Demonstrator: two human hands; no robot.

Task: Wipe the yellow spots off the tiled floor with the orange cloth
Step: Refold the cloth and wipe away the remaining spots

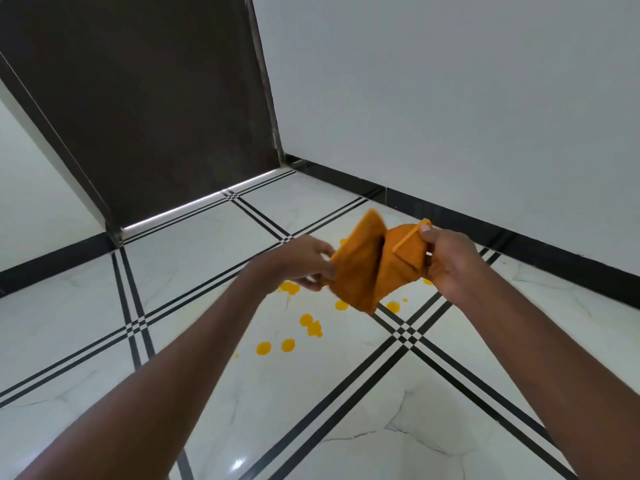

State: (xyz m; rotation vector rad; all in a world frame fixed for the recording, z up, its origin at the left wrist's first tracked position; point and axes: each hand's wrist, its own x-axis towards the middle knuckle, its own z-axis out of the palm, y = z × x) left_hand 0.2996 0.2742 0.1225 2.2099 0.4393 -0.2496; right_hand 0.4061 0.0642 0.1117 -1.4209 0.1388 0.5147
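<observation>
Both hands held the orange cloth [370,265] in the air above the tiled floor [363,393], with nothing of the cloth touching the tiles. The left hand [301,263] had its fingers curled together and pinching the cloth's left edge, the thumb on top and the other fingertips tucked beneath the fabric. The right hand [446,263] pinched the cloth's upper right corner between the thumb and the fingers behind it; a thin hem edge ran diagonally down from that thumb tip. Between the two sets of fingers the cloth was bunched into two folded lobes with a dark crease in the middle, and its lowest corner hung below the knuckles of both hands.

The yellow spots [304,327] lay on the white tile directly beneath and nearer the person than the fingers: a cluster under the left fingers, several round drops lower down, and a few more just below the cloth's hanging corner and under the right hand. Black triple lines crossed the tiles just right of the spots.

Beyond the fingertips, a black skirting [485,220] edged the grey wall [450,98], and a dark door [156,116] stood past the left hand. The floor around the spots lay open on all sides.
</observation>
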